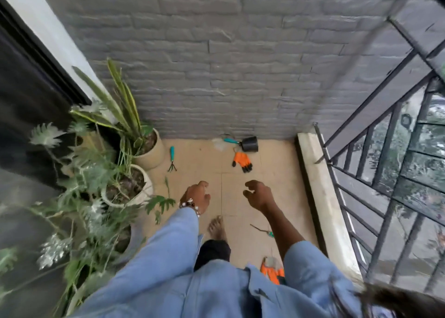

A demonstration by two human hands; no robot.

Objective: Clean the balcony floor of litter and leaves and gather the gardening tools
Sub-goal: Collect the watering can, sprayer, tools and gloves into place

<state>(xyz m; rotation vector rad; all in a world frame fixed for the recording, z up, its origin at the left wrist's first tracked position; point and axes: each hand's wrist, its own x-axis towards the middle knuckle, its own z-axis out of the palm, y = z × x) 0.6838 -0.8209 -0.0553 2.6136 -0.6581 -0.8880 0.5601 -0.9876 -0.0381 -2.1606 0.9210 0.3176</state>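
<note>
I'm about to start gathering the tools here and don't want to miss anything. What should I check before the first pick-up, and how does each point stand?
1. Both hands free: left hand and right hand hold nothing. Ok.
2. Teal-handled hand rake reachable: lies alone on the tan tiled floor beside the beige plant pot. Ok.
3. Orange glove with black claw tips unobstructed. Ok.
4. Teal-handled tool free: its head meets the tipped black plastic pot; cannot tell.
5. Second orange glove spotted: partly hidden by the right sleeve. Ok.
6. Floor litter-free: whitish scrap by the wall. Not ok.
</note>
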